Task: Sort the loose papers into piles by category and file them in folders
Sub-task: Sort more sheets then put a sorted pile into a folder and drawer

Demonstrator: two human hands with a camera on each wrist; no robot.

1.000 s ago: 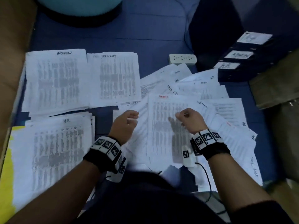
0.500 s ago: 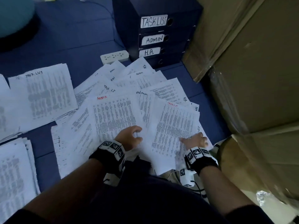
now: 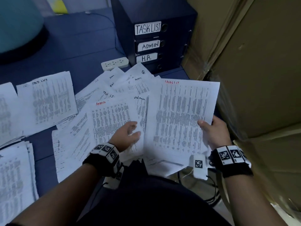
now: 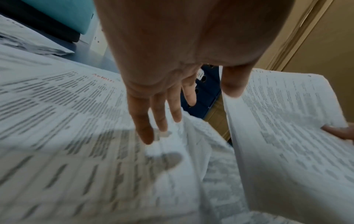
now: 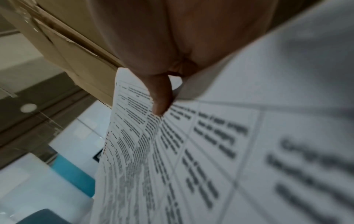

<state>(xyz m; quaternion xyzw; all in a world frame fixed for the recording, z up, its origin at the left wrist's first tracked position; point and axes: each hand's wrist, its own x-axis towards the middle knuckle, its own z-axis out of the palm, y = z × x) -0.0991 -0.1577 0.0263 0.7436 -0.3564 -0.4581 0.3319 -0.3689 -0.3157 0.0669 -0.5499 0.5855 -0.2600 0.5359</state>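
Note:
My right hand (image 3: 211,129) pinches the right edge of a sheet headed TASKLIST in red (image 3: 180,115) and holds it lifted off the heap; the thumb (image 5: 161,98) lies on its printed face. My left hand (image 3: 128,134) hovers open, fingers (image 4: 149,121) spread just above a sheet headed ADMIN in red (image 3: 110,121), which tops the loose fanned papers (image 3: 123,85). Sorted piles lie to the left: a task list pile (image 3: 48,101) and another stack (image 3: 14,176) at the bottom left. Three dark blue folders labelled TASK LIST (image 3: 147,28), ADMIN (image 3: 149,45) and H.R. (image 3: 146,57) stand stacked behind the heap.
A white power strip (image 3: 114,63) lies beside the folders on the blue floor mat (image 3: 73,51). Large cardboard boxes (image 3: 260,70) wall off the right side. A teal round object (image 3: 17,23) sits at the far left. My dark-clothed lap (image 3: 154,201) fills the bottom.
My right hand has lifted the red-headed TASKLIST sheet off the heap and raised it. My left hand has opened over the ADMIN sheet. The head view came closer to the papers.

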